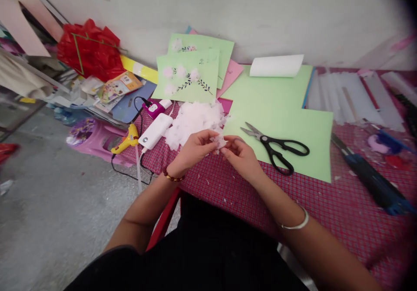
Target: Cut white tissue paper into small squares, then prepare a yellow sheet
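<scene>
Between my hands is a small, thin white petal-like piece (219, 140), pinched at its edges. My left hand (199, 147) has its fingers closed on the left side of the piece. On the other side, my right hand (243, 154) grips it between thumb and fingertips. Just behind my left hand lies a heap of similar white pieces (195, 119). Black-handled scissors (270, 145) rest with blades parted on green paper (312, 126), to the right of my right hand. Green cards (189, 65) with white flowers and dark leafy stems lean at the back.
At left are a white power bank (155, 131), a yellow glue gun (128, 140) with its cord, and a purple plug adapter (153, 107). A paper roll (276, 66) lies near the wall. A dark long-handled tool (374, 178) lies at right on the red checked cloth (215, 186).
</scene>
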Available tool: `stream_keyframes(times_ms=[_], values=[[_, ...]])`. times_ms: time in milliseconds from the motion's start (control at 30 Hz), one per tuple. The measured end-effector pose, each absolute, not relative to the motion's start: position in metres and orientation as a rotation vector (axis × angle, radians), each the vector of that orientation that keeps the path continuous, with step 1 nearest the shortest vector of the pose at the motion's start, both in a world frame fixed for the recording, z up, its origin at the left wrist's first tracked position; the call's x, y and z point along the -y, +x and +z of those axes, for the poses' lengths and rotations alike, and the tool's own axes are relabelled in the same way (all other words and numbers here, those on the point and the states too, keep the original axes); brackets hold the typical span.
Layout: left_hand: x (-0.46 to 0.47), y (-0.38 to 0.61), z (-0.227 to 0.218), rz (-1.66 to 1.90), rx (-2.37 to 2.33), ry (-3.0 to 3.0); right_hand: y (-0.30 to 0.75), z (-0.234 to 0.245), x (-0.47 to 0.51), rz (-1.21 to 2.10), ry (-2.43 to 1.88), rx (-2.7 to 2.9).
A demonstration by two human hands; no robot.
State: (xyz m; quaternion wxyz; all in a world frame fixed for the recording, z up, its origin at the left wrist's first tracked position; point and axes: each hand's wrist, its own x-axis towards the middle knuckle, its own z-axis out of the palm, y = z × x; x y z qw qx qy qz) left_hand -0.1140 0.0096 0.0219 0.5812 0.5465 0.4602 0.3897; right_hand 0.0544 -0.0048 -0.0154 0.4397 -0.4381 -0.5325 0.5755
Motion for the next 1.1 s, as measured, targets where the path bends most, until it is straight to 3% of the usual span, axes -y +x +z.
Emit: stream_keyframes(times_ms=[333,600,767,900,1100], values=[[-0.030,-0.149,0.036,0.872,-1.158,1.461,0.065,-0.021,-0.004,1.392,-1.212,1.186],[-0.086,-0.178,0.043,0.815,-1.689,2.369,0.062,-0.029,-0.002,1.080,-1.293,1.799],[-0.079,-0.149,0.023,0.512,-1.593,2.707,0.064,-0.031,-0.003,1.061,-1.305,1.824],[-0.082,-0.142,0.019,0.425,-1.672,2.656,0.065,-0.031,-0.003,1.061,-1.271,1.832],[-0.072,-0.153,0.052,0.766,-1.476,2.099,0.064,-0.030,-0.003,1.143,-1.277,1.665]])
